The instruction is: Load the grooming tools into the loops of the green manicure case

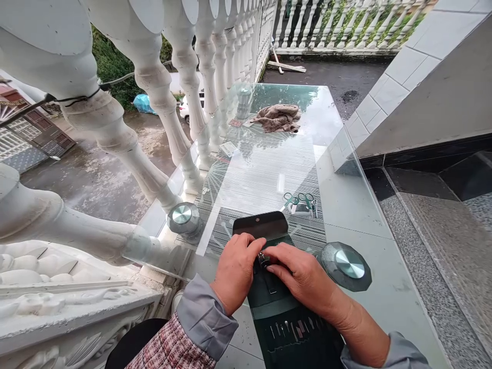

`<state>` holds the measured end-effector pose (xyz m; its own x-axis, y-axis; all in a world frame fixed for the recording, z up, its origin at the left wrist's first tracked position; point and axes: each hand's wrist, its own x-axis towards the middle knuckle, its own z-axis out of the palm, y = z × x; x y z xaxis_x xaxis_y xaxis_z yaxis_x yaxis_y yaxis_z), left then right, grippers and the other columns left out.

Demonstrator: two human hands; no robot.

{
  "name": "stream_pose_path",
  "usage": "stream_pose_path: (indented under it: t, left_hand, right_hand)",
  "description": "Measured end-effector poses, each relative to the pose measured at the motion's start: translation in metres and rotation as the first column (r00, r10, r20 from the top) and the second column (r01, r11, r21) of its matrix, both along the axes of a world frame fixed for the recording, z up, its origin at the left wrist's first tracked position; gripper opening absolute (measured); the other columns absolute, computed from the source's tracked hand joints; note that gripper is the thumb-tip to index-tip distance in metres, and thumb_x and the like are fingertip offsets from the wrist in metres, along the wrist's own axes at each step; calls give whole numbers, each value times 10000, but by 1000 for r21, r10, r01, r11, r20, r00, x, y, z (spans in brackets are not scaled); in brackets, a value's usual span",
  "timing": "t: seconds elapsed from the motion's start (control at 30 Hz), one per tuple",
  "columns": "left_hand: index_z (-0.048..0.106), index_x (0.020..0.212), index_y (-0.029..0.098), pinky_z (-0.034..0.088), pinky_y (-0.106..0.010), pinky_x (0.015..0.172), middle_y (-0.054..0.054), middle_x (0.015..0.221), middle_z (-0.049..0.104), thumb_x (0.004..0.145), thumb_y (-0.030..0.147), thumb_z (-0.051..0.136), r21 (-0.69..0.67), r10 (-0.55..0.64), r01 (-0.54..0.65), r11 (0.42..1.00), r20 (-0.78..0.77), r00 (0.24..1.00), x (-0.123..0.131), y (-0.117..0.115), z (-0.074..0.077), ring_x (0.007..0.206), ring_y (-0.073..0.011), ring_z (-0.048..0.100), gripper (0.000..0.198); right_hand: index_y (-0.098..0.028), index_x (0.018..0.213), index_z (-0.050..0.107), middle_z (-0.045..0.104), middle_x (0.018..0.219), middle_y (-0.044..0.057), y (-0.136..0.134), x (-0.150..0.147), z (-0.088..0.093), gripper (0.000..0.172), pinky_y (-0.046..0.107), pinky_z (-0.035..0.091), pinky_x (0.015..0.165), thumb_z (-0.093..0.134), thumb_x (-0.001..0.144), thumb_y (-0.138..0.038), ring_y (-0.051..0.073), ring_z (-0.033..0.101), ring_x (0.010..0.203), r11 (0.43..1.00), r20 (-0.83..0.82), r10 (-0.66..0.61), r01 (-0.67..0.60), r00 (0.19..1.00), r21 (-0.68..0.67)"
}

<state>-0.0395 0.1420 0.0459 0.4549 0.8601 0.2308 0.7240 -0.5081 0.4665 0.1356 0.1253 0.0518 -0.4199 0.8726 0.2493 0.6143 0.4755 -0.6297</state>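
A long dark green manicure case point(282, 307) lies unfolded on the glass table, its dark flap point(260, 224) at the far end. My left hand point(234, 269) curls over the left edge of the case, thumb reaching to its middle. Opposite it, my right hand point(303, 271) pinches a small silver metal tool point(262, 259) at the case's upper pocket. Fingers cover much of this tool, so I cannot make out its exact kind. Several slim grooming tools point(294, 329) sit in a row in the lower section. Past the flap lie scissors with green handles point(298, 197), beside other small tools.
The glass table point(357, 215) rests on faceted supports with shiny discs point(349, 264). A crumpled brown cloth point(279, 118) is at its far end. White balusters point(154, 82) line the left side; a tiled wall edge point(388, 92) and stone steps point(434, 225) are on the right.
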Motion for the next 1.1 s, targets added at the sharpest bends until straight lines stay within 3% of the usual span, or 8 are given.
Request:
stream_pose_path:
  t: [0.13, 0.3, 0.4, 0.5, 0.53, 0.8, 1.0, 1.1]
  left_hand:
    - [523, 1144, 177, 484, -342, 802, -70, 1017, 573, 893, 52, 364, 77, 28, -41, 996, 166, 986, -2, -2, 6, 930, -192, 524, 322]
    - [559, 999, 179, 483, -291, 730, -53, 897, 605, 923, 122, 412, 196, -7, -66, 978, 350, 937, 1, -14, 20, 840, -167, 553, 176]
    - [567, 1004, 162, 466, -264, 643, -54, 829, 620, 919, 124, 411, 336, -242, 148, 930, 259, 935, 5, -25, 20, 722, -147, 540, 181]
    - [572, 958, 135, 424, -251, 565, -50, 732, 610, 914, 94, 385, 356, -333, 255, 899, 179, 926, 9, -33, 16, 628, -139, 489, 196]
    - [571, 947, 132, 412, -250, 554, -50, 721, 607, 909, 85, 382, 349, -330, 254, 902, 178, 927, 10, -34, 15, 618, -138, 475, 198]
    - [579, 918, 144, 412, -244, 566, -47, 718, 599, 919, 91, 356, 271, -252, 191, 943, 210, 945, 9, -30, 17, 629, -136, 480, 229]
    - [586, 928, 143, 450, -242, 598, -43, 729, 606, 919, 97, 372, 251, -196, 152, 956, 161, 967, 7, -29, 14, 671, -137, 532, 219]
    - [586, 917, 124, 419, -245, 519, -33, 662, 571, 924, 104, 342, 347, -319, 300, 889, -2, 948, 8, -31, 12, 578, -131, 496, 245]
  right_hand:
    - [-208, 956, 572, 614, 859, 34, 0, -3, -5, 154, 299, 474, 712, 510, 836, -133, 158, 574, 781, 992, -20, -93, 95, 995, 79]
    - [-219, 808, 595, 618, 796, 39, 5, 7, 5, 115, 319, 468, 712, 495, 854, -186, 175, 575, 766, 965, -22, -244, 245, 970, 98]
    - [-228, 867, 623, 648, 860, 49, 15, 31, 12, 135, 337, 470, 754, 497, 859, -276, 186, 593, 804, 851, -126, -499, 513, 857, 117]
    - [-217, 976, 640, 655, 956, 65, 28, 62, 8, 251, 366, 470, 778, 455, 862, -341, 209, 599, 863, 704, -103, -700, 707, 706, 61]
    - [-209, 997, 639, 655, 973, 73, 32, 70, 3, 271, 385, 467, 792, 442, 858, -331, 219, 598, 876, 691, -59, -718, 720, 694, 56]
    - [-160, 1068, 636, 610, 1128, 142, 54, 80, -39, 364, 454, 375, 944, 333, 889, -255, 259, 493, 1127, 825, 215, -559, 512, 801, 239]
    - [-200, 785, 654, 667, 876, 99, 49, 82, -31, 231, 422, 426, 812, 439, 827, -277, 250, 560, 885, 763, 189, -644, 606, 741, 224]
    - [-221, 730, 625, 650, 754, 54, 46, 84, -25, 122, 391, 434, 706, 519, 751, -277, 228, 560, 759, 686, 144, -726, 723, 672, 82]
